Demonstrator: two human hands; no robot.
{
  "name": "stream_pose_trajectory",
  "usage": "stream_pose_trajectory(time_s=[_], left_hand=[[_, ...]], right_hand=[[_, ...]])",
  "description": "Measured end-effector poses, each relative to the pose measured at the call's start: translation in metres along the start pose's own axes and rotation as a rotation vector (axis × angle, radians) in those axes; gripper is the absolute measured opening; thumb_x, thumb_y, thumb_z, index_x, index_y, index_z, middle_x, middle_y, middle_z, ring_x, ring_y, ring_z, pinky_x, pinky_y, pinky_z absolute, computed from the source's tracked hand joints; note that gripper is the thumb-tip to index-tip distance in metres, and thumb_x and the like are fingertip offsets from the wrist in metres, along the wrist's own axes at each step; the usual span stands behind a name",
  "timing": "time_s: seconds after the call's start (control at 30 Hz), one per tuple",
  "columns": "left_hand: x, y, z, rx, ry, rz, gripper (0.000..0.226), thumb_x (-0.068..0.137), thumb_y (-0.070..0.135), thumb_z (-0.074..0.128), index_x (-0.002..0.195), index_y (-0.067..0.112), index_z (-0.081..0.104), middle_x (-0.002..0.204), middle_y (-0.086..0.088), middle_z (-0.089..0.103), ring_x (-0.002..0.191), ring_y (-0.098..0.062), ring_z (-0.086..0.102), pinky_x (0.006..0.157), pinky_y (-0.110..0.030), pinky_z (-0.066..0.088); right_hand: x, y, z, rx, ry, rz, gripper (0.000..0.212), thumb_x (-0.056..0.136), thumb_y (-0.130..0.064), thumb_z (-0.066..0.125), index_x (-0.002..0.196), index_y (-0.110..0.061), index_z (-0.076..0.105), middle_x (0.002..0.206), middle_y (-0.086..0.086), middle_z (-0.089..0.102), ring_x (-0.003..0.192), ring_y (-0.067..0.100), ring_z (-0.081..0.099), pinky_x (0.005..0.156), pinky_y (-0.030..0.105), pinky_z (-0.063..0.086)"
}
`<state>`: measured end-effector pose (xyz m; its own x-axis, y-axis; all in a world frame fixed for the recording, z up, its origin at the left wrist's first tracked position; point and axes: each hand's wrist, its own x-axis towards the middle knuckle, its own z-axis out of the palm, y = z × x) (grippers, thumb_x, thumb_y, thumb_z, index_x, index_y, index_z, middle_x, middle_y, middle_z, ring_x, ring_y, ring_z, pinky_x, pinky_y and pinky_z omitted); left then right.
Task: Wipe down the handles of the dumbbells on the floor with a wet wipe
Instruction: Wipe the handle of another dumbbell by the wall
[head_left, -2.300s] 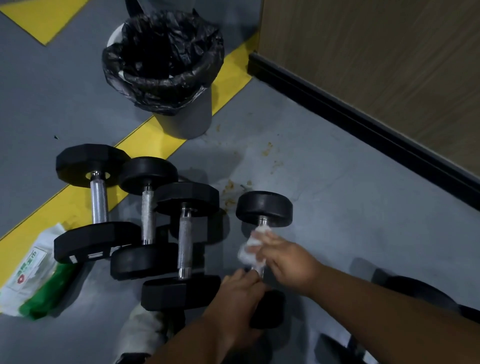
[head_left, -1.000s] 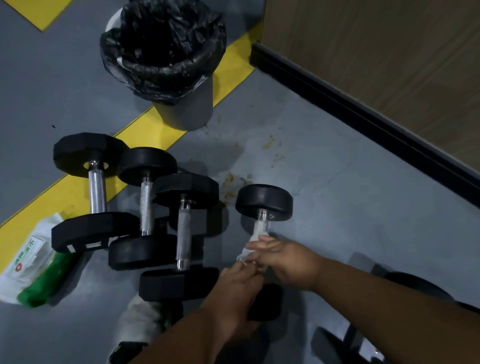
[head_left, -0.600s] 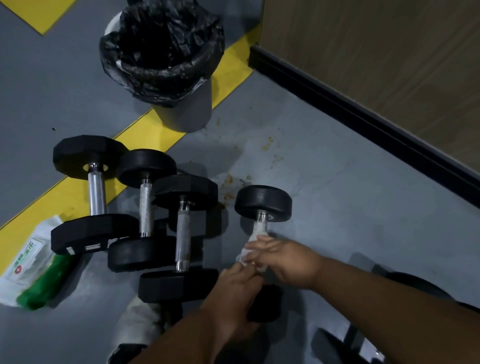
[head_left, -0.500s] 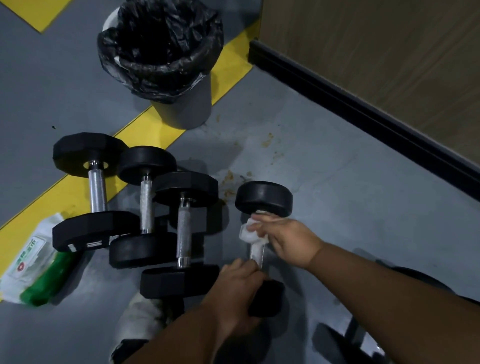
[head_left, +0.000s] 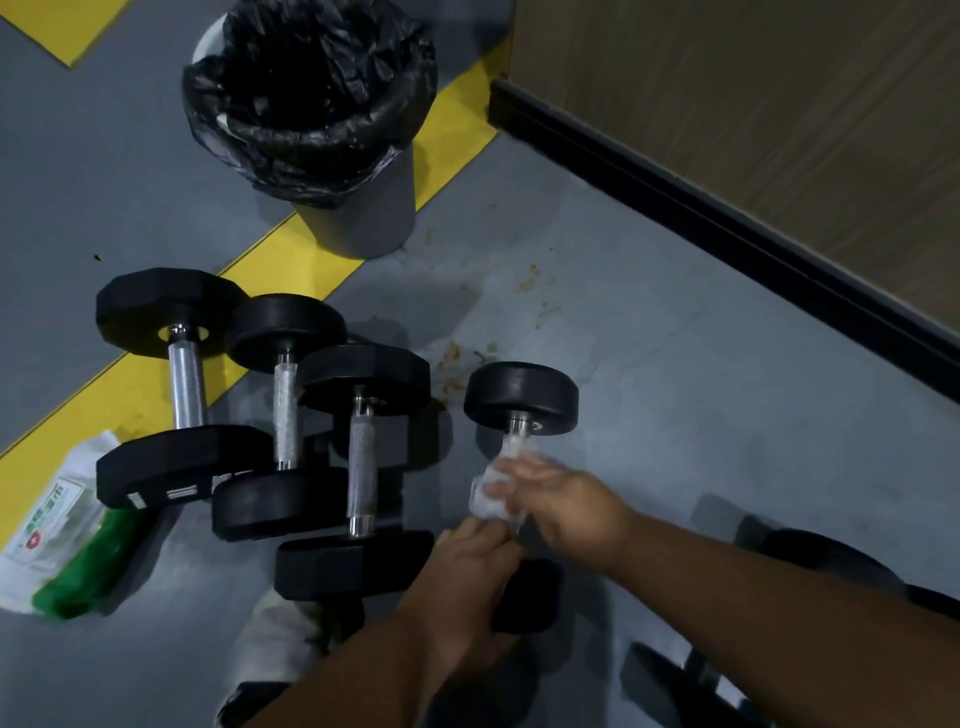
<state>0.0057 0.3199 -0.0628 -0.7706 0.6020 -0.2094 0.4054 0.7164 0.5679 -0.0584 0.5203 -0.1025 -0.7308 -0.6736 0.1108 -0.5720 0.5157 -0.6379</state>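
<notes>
Right of the three-dumbbell cluster (head_left: 291, 410) I see the fourth dumbbell (head_left: 521, 397) lying on the grey floor (head_left: 675, 415), a little apart from the cluster. Right hand (head_left: 566, 506) has fingers curled round the wet wipe (head_left: 491, 499), wrapping it on that dumbbell's handle (head_left: 515, 441) at the near half. Left hand (head_left: 467, 582) grips the near weight head (head_left: 530, 597), partly hiding it. Beyond the cluster a bin (head_left: 358, 208) with a black liner stands on the yellow stripe (head_left: 280, 270). Wipes pack (head_left: 57, 540) lies just left of the cluster, partly under its nearest head.
</notes>
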Motion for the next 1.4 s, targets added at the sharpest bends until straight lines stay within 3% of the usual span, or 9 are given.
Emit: stream_pose_trajectory(time_s=[0.13, 0.27, 0.53, 0.67, 0.8, 0.9, 1.07, 1.27, 1.4], left_hand=[[0.001, 0.0, 0.0, 0.002, 0.0, -0.006, 0.058, 0.061, 0.054, 0.066, 0.115, 0.033, 0.061, 0.12, 0.013, 0.051, 0.106, -0.017, 0.051, 0.079, -0.033, 0.048], [0.001, 0.0, -0.002, 0.038, -0.037, -0.022, 0.05, 0.061, 0.052, 0.064, 0.106, 0.031, 0.062, 0.104, 0.012, 0.049, 0.095, -0.018, 0.049, 0.074, -0.038, 0.046], [0.002, 0.001, -0.002, -0.014, -0.003, -0.018, 0.052, 0.062, 0.051, 0.063, 0.11, 0.031, 0.062, 0.115, 0.01, 0.052, 0.102, -0.023, 0.054, 0.075, -0.035, 0.048], [0.0, 0.0, -0.003, -0.015, -0.021, -0.02, 0.052, 0.062, 0.051, 0.06, 0.111, 0.033, 0.061, 0.104, 0.01, 0.052, 0.095, -0.02, 0.052, 0.074, -0.037, 0.047], [0.0, 0.002, -0.001, -0.009, -0.008, -0.019, 0.055, 0.063, 0.051, 0.06, 0.115, 0.032, 0.061, 0.114, 0.011, 0.052, 0.099, -0.02, 0.051, 0.075, -0.036, 0.047], [0.001, 0.002, -0.003, -0.026, -0.004, -0.016, 0.056, 0.061, 0.052, 0.061, 0.114, 0.033, 0.061, 0.113, 0.012, 0.053, 0.099, -0.019, 0.052, 0.074, -0.036, 0.048], [0.0, 0.0, -0.002, -0.011, -0.019, -0.012, 0.055, 0.06, 0.051, 0.061, 0.112, 0.033, 0.061, 0.103, 0.011, 0.051, 0.093, -0.019, 0.051, 0.072, -0.038, 0.047], [0.0, 0.002, -0.002, -0.029, 0.01, -0.003, 0.06, 0.061, 0.051, 0.066, 0.118, 0.036, 0.059, 0.114, 0.014, 0.052, 0.099, -0.018, 0.052, 0.072, -0.034, 0.048], [0.0, 0.0, -0.002, -0.02, -0.018, -0.005, 0.055, 0.06, 0.05, 0.064, 0.112, 0.033, 0.06, 0.103, 0.011, 0.052, 0.092, -0.02, 0.052, 0.071, -0.037, 0.047]], right_hand=[[0.0, 0.002, -0.004, -0.01, -0.121, -0.127, 0.03, 0.087, -0.015, 0.07, 0.117, -0.016, 0.069, 0.131, 0.005, 0.065, 0.128, 0.021, 0.056, 0.111, 0.043, 0.04], [0.023, 0.011, -0.01, -0.018, 0.054, 0.089, 0.036, 0.085, -0.014, 0.049, 0.11, -0.015, 0.074, 0.13, 0.009, 0.065, 0.12, 0.027, 0.061, 0.11, 0.023, 0.038], [0.004, 0.012, 0.0, -0.022, -0.104, -0.086, 0.039, 0.081, -0.011, 0.078, 0.118, -0.018, 0.068, 0.131, 0.006, 0.065, 0.125, 0.022, 0.058, 0.105, 0.047, 0.046], [0.02, 0.015, -0.003, -0.029, 0.116, 0.107, 0.042, 0.079, 0.001, 0.058, 0.116, -0.016, 0.071, 0.131, 0.008, 0.064, 0.121, 0.024, 0.061, 0.1, 0.046, 0.051], [-0.008, -0.002, 0.011, -0.023, 0.012, -0.073, 0.034, 0.091, -0.016, 0.066, 0.124, -0.011, 0.068, 0.133, 0.01, 0.062, 0.128, 0.02, 0.056, 0.113, 0.041, 0.038], [0.002, 0.005, -0.001, -0.012, -0.05, -0.127, 0.025, 0.089, -0.019, 0.064, 0.113, -0.024, 0.062, 0.126, 0.005, 0.068, 0.124, 0.018, 0.059, 0.112, 0.042, 0.04], [0.008, 0.012, -0.002, -0.041, 0.088, 0.141, 0.044, 0.086, -0.013, 0.047, 0.123, -0.021, 0.069, 0.141, 0.005, 0.056, 0.128, 0.02, 0.056, 0.109, 0.036, 0.043], [0.0, 0.002, -0.003, -0.035, -0.065, -0.124, 0.021, 0.084, -0.008, 0.066, 0.103, -0.014, 0.071, 0.127, 0.003, 0.067, 0.128, 0.018, 0.055, 0.114, 0.041, 0.037], [0.013, 0.012, -0.01, 0.021, 0.051, 0.146, 0.043, 0.083, -0.008, 0.053, 0.118, -0.028, 0.065, 0.143, -0.001, 0.054, 0.132, 0.018, 0.051, 0.112, 0.029, 0.038]])
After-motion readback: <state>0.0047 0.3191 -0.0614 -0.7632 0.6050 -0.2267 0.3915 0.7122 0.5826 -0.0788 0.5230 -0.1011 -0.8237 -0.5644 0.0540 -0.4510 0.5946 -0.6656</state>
